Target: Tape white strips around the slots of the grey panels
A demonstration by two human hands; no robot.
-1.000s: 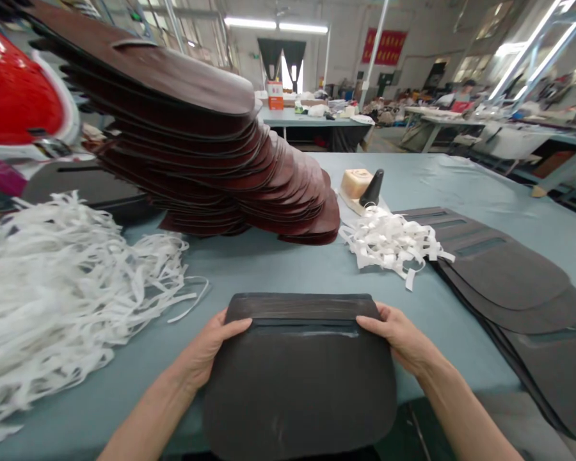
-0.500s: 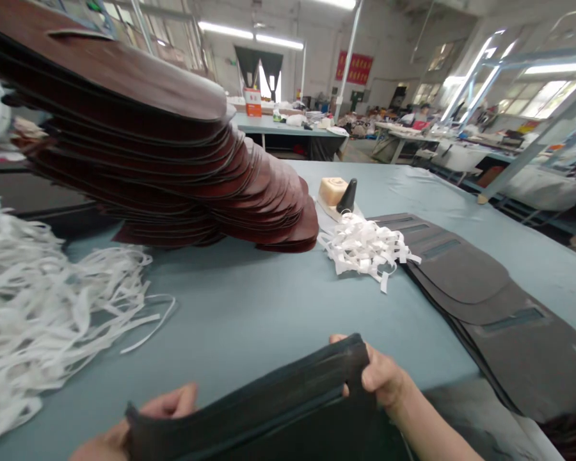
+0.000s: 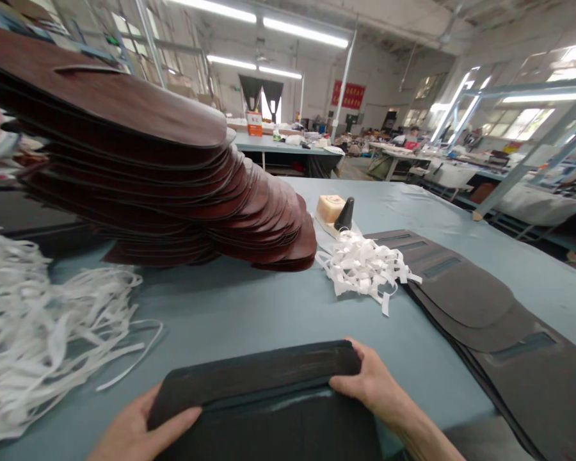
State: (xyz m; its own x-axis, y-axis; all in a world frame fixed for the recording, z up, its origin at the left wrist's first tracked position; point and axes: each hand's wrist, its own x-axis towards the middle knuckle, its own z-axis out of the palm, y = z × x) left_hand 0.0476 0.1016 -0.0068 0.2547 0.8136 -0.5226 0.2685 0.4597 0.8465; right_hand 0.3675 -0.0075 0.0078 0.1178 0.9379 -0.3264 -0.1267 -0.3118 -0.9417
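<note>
Between my hands is a dark leather-like panel (image 3: 269, 422) with a long slot near its far edge, tilted above the blue-grey table (image 3: 240, 294). My left hand (image 3: 148, 422) grips its left side, thumb on the upper face and fingers hidden behind. At the right corner my right hand (image 3: 367, 378) pinches the panel, its thumb by the slot's end. A pale streak runs along the slot's near edge. The panel's lower part is cut off by the frame.
A tall stack of brown leather pieces (image 3: 173, 186) overhangs the table at left. White strips lie in a large heap (image 3: 43, 333) and a small pile (image 3: 360, 266). Dark slotted panels (image 3: 470, 294) lie at right. Beyond the small pile are a beige block (image 3: 330, 208) and black cone (image 3: 345, 214).
The panel's far edge has been levelled and flattened out, its face now turned more toward me. My left thumb has come onto the upper face. The camera view has tilted up slightly.
</note>
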